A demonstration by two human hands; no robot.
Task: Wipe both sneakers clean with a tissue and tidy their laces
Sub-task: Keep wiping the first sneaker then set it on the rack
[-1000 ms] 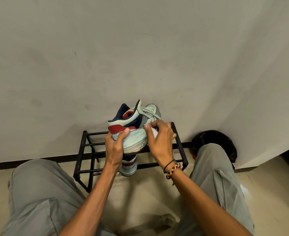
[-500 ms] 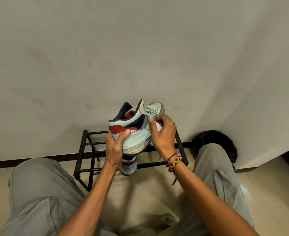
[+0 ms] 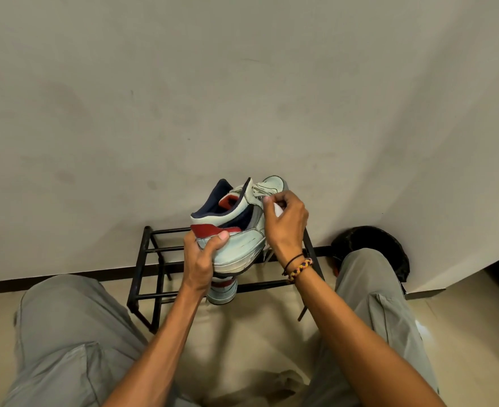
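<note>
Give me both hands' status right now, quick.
Left hand: grips the heel end of the raised sneaker.
Right hand: fingers curled round a white tissue, against the sneaker's laces.

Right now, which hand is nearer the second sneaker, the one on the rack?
Left. The left hand grips the heel of the held sneaker, directly above the second sneaker on the rack. The right hand is higher, at the laces, with a tissue.
</note>
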